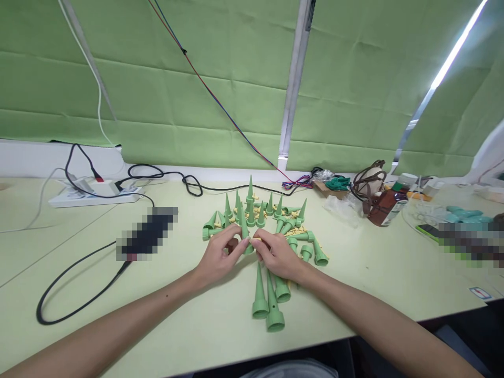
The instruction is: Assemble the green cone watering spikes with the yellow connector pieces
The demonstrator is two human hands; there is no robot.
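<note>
My left hand [225, 247] is closed around a green plastic spike [244, 231], which stands point up between thumb and fingers. My right hand [277, 252] pinches a small yellow plastic piece [256, 240] against the side of that spike. Whether the piece sits in the spike's hole I cannot tell. Behind my hands several green cone spikes [251, 191] stand upright, and others lie tilted among small yellow pieces [298, 230]. Nearer to me, under my right wrist, loose green spikes [274, 315] lie with their wide open ends toward the table's front edge.
On the left are a blurred dark device [147, 233] with a looped black cable [43, 299] and a white power strip [94, 195]. At the right stand a brown bottle [388, 205], a plastic bag [342, 209] and a blurred phone [429, 231]. A green sheet [220, 94] covers the wall.
</note>
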